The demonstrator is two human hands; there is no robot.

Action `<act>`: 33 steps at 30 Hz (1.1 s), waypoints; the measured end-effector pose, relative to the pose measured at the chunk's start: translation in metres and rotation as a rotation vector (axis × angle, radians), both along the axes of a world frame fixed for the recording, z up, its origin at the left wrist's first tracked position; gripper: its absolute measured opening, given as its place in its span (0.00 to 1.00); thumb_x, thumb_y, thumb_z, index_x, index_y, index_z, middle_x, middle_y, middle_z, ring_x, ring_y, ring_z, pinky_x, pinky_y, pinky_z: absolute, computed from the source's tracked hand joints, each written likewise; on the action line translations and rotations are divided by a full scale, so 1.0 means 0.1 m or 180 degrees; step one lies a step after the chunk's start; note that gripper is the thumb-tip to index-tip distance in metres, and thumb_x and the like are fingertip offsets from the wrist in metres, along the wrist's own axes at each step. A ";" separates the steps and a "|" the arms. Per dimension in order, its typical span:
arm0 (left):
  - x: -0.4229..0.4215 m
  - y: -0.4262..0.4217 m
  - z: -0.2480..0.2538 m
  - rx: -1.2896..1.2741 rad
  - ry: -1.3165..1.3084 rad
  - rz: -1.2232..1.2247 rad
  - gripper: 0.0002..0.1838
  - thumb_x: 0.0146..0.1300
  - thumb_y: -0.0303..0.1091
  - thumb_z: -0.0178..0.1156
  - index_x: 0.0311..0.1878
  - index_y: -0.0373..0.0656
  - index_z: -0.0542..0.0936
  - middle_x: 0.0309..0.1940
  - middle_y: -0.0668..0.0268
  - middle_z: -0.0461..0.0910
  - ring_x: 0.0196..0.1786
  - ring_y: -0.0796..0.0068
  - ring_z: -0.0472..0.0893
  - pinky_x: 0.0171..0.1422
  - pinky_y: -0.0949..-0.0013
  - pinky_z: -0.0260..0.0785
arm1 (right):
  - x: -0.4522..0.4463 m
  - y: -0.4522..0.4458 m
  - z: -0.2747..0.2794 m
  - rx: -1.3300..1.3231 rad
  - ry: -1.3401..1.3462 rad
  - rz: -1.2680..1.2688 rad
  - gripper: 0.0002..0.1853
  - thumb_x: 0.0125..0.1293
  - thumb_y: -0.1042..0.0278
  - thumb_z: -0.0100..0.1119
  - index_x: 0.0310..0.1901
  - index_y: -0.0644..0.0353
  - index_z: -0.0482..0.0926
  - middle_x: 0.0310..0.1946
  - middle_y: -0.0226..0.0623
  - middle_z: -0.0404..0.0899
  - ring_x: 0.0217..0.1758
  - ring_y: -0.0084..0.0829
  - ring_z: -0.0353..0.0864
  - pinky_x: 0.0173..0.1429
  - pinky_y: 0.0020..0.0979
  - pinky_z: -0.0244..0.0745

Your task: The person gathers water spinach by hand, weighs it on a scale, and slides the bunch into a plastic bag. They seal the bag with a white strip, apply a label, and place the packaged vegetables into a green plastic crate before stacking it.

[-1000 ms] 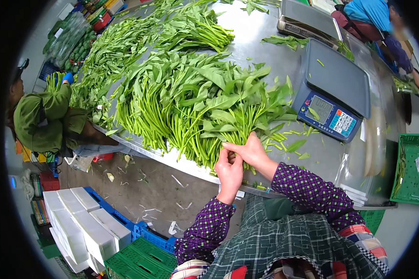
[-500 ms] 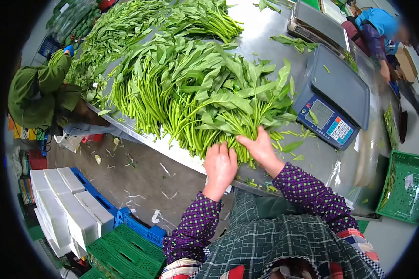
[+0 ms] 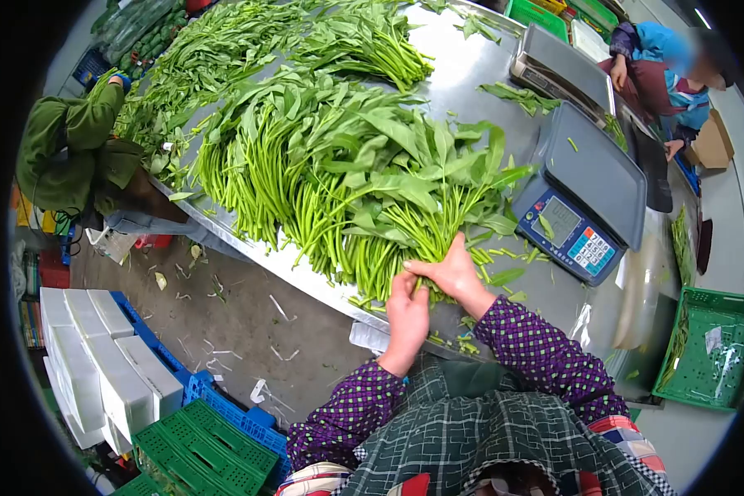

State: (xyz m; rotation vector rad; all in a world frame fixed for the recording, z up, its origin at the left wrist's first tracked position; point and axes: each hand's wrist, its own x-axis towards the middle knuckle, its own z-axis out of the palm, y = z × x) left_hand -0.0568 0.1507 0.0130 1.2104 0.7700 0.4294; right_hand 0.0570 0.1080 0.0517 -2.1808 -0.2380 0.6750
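Note:
A big heap of water spinach lies on the steel table, leaves toward the far side and cut stems toward me. My right hand is closed around stems at the heap's right end, thumb pointing left across them. Just left of it and nearer the table edge, my left hand has its fingers bent together at the stem ends; what they pinch, if anything, is hidden. Both hands almost touch. A blue digital scale stands right of the heap, with a loose leaf on its display.
Another bunch of greens lies farther back, and a second scale stands behind the first. A green crate is at right. White boxes and green crates stand lower left. Co-workers are at left and upper right.
My left hand has drawn back from the stems toward the table edge, its fingers closing up. My right hand has shifted slightly left and down. The upper-right co-worker has changed posture.

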 end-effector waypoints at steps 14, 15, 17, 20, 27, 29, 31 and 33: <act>0.05 0.55 0.06 0.1857 0.1029 -0.0986 0.17 0.59 0.27 0.55 0.52 0.36 0.71 0.49 0.48 0.80 0.51 0.53 0.81 0.53 0.61 0.74 | 0.50 -0.15 0.27 0.0609 0.0110 0.0405 0.34 0.43 0.78 0.71 0.55 0.70 0.69 0.48 0.41 0.78 0.48 0.31 0.78 0.55 0.32 0.74; 0.05 0.47 -0.04 0.2081 0.0639 -0.0573 0.16 0.57 0.26 0.55 0.50 0.38 0.73 0.43 0.51 0.82 0.44 0.53 0.82 0.49 0.60 0.75 | 0.50 -0.19 0.20 0.0785 0.0039 0.0658 0.33 0.45 0.77 0.70 0.56 0.69 0.70 0.49 0.40 0.78 0.49 0.31 0.78 0.55 0.32 0.73; 0.22 0.27 -0.29 0.3887 0.0237 0.0244 0.12 0.55 0.28 0.56 0.44 0.38 0.76 0.31 0.54 0.79 0.33 0.52 0.79 0.40 0.59 0.74 | 0.37 -0.14 0.28 0.1115 0.0509 0.0670 0.30 0.50 0.79 0.66 0.57 0.70 0.68 0.46 0.41 0.79 0.46 0.33 0.79 0.53 0.33 0.74; 0.31 0.32 -0.19 0.2099 0.0192 -0.0727 0.08 0.55 0.28 0.55 0.36 0.34 0.73 0.22 0.51 0.75 0.26 0.51 0.76 0.31 0.51 0.68 | 0.41 -0.17 -0.08 0.0961 0.0715 0.0538 0.34 0.48 0.80 0.66 0.60 0.69 0.66 0.49 0.42 0.78 0.45 0.35 0.79 0.53 0.34 0.75; 0.54 0.38 -0.38 0.0101 -0.0569 -0.0400 0.10 0.51 0.26 0.52 0.37 0.32 0.75 0.29 0.47 0.77 0.32 0.49 0.77 0.34 0.55 0.67 | 0.58 -0.19 -0.51 0.1547 0.0772 0.0721 0.28 0.53 0.76 0.63 0.59 0.66 0.70 0.49 0.38 0.78 0.47 0.31 0.78 0.54 0.31 0.73; 0.41 0.47 -0.04 -0.1592 0.0076 -0.0687 0.27 0.64 0.50 0.47 0.53 0.33 0.73 0.45 0.60 0.76 0.43 0.70 0.74 0.44 0.67 0.67 | 0.45 -0.11 -0.35 0.1433 0.0792 0.0811 0.28 0.53 0.76 0.63 0.59 0.66 0.70 0.48 0.37 0.78 0.47 0.31 0.78 0.54 0.30 0.73; 0.47 0.37 -0.08 -0.1351 -0.0067 -0.0506 0.30 0.64 0.55 0.47 0.58 0.39 0.70 0.44 0.63 0.75 0.43 0.73 0.71 0.44 0.66 0.65 | 0.42 0.00 -0.25 0.1435 0.0825 0.1001 0.28 0.53 0.76 0.63 0.59 0.66 0.70 0.48 0.37 0.78 0.47 0.31 0.78 0.54 0.30 0.73; 0.50 0.32 -0.13 -0.1149 -0.0171 -0.0471 0.32 0.64 0.59 0.47 0.62 0.44 0.68 0.43 0.65 0.73 0.42 0.76 0.69 0.44 0.66 0.64 | 0.38 0.00 -0.16 0.1370 0.0813 0.1065 0.28 0.54 0.76 0.63 0.58 0.66 0.70 0.48 0.37 0.78 0.47 0.31 0.78 0.53 0.30 0.73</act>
